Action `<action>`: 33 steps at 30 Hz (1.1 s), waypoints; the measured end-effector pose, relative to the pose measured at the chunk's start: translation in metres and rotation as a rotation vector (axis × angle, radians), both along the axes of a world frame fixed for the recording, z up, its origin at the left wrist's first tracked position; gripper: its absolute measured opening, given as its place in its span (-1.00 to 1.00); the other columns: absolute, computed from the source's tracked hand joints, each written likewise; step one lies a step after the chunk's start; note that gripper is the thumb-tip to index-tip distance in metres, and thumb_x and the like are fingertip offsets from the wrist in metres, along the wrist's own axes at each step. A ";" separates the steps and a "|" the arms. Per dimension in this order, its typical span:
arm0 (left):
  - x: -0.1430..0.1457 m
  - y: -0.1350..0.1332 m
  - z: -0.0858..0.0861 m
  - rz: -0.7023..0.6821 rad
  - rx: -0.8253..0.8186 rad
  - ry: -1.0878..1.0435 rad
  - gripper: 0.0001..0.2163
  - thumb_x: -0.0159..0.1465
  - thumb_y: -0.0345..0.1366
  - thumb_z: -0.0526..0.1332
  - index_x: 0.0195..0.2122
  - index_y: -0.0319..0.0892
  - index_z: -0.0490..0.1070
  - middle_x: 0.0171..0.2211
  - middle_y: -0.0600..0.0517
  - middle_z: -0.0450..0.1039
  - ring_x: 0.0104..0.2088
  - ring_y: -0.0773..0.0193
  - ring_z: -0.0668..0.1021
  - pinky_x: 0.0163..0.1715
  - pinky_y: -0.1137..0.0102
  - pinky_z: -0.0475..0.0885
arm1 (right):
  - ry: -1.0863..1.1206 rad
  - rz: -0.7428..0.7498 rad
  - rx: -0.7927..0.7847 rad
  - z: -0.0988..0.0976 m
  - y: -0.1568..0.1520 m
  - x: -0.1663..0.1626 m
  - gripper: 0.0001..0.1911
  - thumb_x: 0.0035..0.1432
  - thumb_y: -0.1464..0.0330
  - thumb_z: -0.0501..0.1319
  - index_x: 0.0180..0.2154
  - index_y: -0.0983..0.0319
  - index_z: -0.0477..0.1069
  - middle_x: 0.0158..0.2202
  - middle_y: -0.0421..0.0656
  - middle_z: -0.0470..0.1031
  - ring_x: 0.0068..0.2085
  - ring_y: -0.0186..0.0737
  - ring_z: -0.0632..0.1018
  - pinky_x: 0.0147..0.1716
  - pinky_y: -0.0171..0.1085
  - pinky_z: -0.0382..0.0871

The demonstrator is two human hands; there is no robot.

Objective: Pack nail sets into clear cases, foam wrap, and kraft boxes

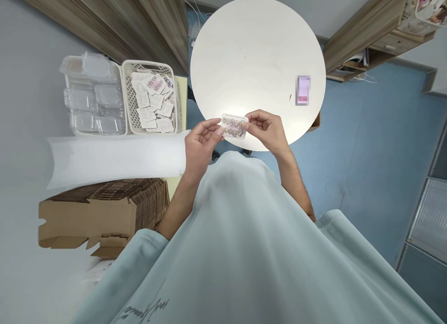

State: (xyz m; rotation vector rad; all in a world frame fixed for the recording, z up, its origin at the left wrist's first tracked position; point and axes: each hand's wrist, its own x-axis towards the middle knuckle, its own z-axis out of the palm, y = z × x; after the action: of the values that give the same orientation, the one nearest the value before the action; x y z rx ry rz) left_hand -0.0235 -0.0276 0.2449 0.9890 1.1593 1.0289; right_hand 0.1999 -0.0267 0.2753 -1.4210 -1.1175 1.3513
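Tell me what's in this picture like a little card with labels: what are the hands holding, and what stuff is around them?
Left hand: pinches the left end of the clear tray
Right hand: pinches the right end of the same tray
Tray contents: rows of small round pieces, too small to identify
Where: over the near edge of the round white table
Left side: basket full of small packets
Beside the basket: clear plastic boxes
Lower left: flat cardboard, stacked
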 end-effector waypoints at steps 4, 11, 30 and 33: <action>0.005 0.000 0.000 0.026 -0.016 -0.036 -0.46 0.34 0.24 0.55 0.12 -0.03 0.64 0.04 -0.09 0.72 0.18 0.02 0.73 0.25 0.10 0.68 | -0.078 0.032 0.054 0.005 -0.003 -0.001 -0.56 0.20 -0.13 0.61 -0.20 0.06 0.69 -0.13 -0.15 0.67 -0.03 -0.09 0.67 -0.12 -0.16 0.67; 0.009 0.004 -0.003 0.045 -0.006 -0.059 -0.45 0.37 0.18 0.56 0.24 0.03 0.59 0.15 -0.10 0.68 0.33 0.02 0.66 0.39 0.08 0.59 | -0.089 0.063 0.079 0.002 -0.011 -0.006 -0.62 0.24 -0.12 0.59 -0.19 0.01 0.74 -0.16 -0.16 0.62 -0.07 -0.11 0.62 -0.07 -0.13 0.65; 0.007 0.004 0.003 -0.001 0.181 -0.045 -0.25 0.24 0.27 0.62 0.35 0.10 0.51 0.30 -0.13 0.57 0.56 -0.24 0.46 0.47 -0.07 0.52 | 0.198 0.053 -0.189 -0.028 -0.003 -0.005 -0.22 0.09 -0.18 0.64 0.18 0.11 0.65 -0.17 -0.17 0.75 -0.23 -0.21 0.72 -0.22 -0.23 0.74; 0.007 0.004 0.005 -0.007 0.164 -0.036 -0.21 0.23 0.26 0.63 0.39 0.12 0.48 0.41 -0.15 0.51 0.59 -0.28 0.42 0.45 -0.08 0.55 | 0.141 0.029 -0.112 -0.026 -0.001 -0.004 -0.24 0.13 -0.18 0.61 0.21 0.07 0.64 -0.15 -0.17 0.73 -0.19 -0.20 0.70 -0.15 -0.18 0.75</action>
State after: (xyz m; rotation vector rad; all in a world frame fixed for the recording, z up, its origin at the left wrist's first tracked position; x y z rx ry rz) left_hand -0.0169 -0.0234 0.2499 1.0979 1.0536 1.1459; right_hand 0.1955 -0.0277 0.2494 -1.3699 -0.9870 1.5307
